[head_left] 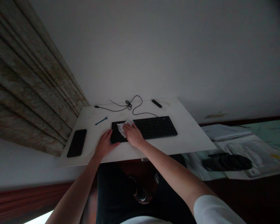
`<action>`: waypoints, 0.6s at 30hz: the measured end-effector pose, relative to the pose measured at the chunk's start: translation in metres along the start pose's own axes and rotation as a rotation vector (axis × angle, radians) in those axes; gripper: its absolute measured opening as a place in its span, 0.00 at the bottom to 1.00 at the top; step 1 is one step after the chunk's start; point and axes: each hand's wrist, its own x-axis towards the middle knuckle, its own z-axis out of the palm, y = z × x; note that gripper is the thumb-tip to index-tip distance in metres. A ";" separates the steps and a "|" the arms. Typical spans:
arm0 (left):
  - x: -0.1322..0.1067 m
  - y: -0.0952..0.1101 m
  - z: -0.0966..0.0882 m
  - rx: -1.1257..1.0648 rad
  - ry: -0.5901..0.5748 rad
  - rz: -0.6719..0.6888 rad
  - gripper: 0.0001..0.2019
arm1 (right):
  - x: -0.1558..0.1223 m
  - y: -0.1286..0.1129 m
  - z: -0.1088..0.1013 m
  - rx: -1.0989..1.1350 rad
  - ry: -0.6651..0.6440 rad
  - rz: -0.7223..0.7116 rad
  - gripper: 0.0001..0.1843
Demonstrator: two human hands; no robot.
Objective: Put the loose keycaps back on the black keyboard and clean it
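At the worktop (189, 137):
"Where lay the keyboard (157, 127)?"
"Mid-worktop, its long axis running crosswise."
"And the grips?"
"The right grip (133, 134) curled over a wipe (121, 128) at the left end, holding it down; the left grip (105, 144) lay open on the near corner, holding nothing. The keys further right lay uncovered."

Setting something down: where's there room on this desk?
White desktop shows right of the flat black keyboard, and between the blue plastic stick and black phone. Crowded at the keyboard's left end: left hand, right hand, white wipe.
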 end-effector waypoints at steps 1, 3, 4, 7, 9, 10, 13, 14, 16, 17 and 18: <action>0.000 0.000 0.000 0.000 -0.004 -0.007 0.40 | -0.007 0.010 -0.003 -0.013 0.001 0.013 0.25; -0.001 0.001 0.000 0.000 -0.014 -0.019 0.40 | -0.024 0.033 -0.010 -0.044 0.002 0.056 0.25; -0.001 0.001 -0.001 0.001 -0.019 -0.023 0.40 | -0.033 0.045 -0.014 -0.060 0.003 0.076 0.25; -0.002 0.003 -0.002 0.004 -0.022 -0.030 0.40 | -0.058 0.082 -0.027 -0.112 0.005 0.124 0.26; -0.002 0.003 -0.002 0.004 -0.021 -0.030 0.40 | -0.072 0.103 -0.033 -0.145 0.011 0.164 0.26; -0.002 0.004 -0.002 0.005 -0.020 -0.030 0.40 | -0.077 0.111 -0.035 -0.159 0.016 0.188 0.26; -0.002 0.004 -0.001 0.010 -0.013 -0.031 0.40 | -0.083 0.121 -0.035 -0.186 0.032 0.247 0.26; -0.002 0.004 -0.001 0.013 -0.010 -0.030 0.41 | -0.081 0.119 -0.033 -0.187 0.036 0.254 0.26; -0.002 0.004 0.000 0.019 -0.004 -0.022 0.40 | -0.071 0.107 -0.026 -0.173 0.041 0.251 0.26; -0.002 0.003 0.000 0.021 -0.001 -0.016 0.40 | -0.064 0.097 -0.022 -0.156 0.045 0.241 0.26; -0.002 0.003 0.000 0.023 0.003 -0.011 0.40 | -0.056 0.086 -0.018 -0.133 0.048 0.224 0.26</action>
